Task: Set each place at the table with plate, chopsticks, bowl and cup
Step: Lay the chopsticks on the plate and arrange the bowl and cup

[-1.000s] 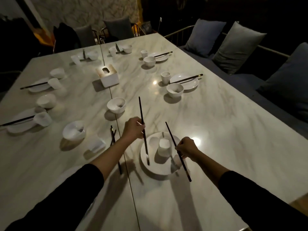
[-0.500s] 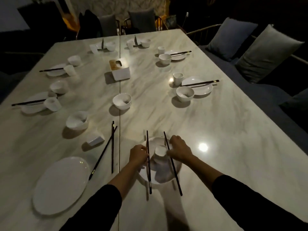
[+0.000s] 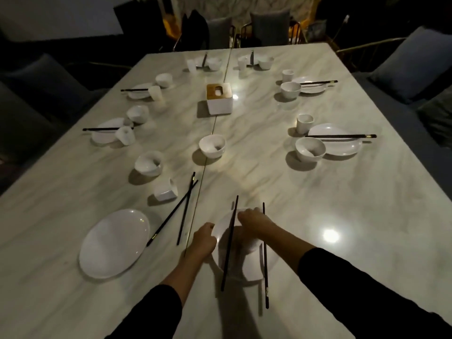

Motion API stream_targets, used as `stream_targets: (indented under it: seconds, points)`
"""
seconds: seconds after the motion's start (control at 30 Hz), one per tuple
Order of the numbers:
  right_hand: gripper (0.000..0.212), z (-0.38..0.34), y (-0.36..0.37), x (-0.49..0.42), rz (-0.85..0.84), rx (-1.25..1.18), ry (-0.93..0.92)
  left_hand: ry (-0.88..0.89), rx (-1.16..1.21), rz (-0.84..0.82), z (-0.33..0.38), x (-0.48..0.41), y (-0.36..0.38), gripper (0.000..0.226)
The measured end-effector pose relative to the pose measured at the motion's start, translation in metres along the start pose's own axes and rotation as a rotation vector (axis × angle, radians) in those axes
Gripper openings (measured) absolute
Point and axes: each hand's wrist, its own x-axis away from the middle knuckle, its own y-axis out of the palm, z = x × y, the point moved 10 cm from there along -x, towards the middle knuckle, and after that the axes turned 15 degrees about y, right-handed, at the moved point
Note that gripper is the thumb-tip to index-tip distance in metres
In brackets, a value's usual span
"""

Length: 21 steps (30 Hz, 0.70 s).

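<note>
A white plate (image 3: 253,267) lies at the near edge of the marble table (image 3: 330,192). Two black chopsticks rest across it: one (image 3: 228,248) slants over its left half, the other (image 3: 265,270) runs along its right edge. My left hand (image 3: 204,241) grips the plate's left rim. My right hand (image 3: 253,223) curls down over a white cup (image 3: 249,244) standing on the plate, and the cup is mostly hidden under it. To the left lie a second empty plate (image 3: 115,243), a loose chopstick pair (image 3: 186,209), a cup on its side (image 3: 166,190) and a bowl (image 3: 148,163).
Another bowl (image 3: 212,146) sits on the table's centre seam, with a tissue box (image 3: 219,99) beyond it. Laid places with plate, chopsticks, bowl and cup line the right side (image 3: 335,140), the left side (image 3: 107,130) and the far end. Cushioned benches flank the table.
Both chopsticks came down from my raised hands onto the plate. My left hand shifted from its chopstick to the plate's rim, and my right hand moved over the cup.
</note>
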Motion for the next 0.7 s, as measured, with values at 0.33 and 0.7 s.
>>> stream_targets:
  seconds: [0.33,0.7]
  points:
    - [0.063,0.146,0.005,-0.008,-0.356,-1.753,0.256,0.089,0.098,-0.036,0.015,-0.021,0.007,0.035]
    - [0.05,0.183,0.022,-0.031,-0.333,-2.261,0.259,-0.019,0.108,-0.051,0.029,-0.051,0.016,0.026]
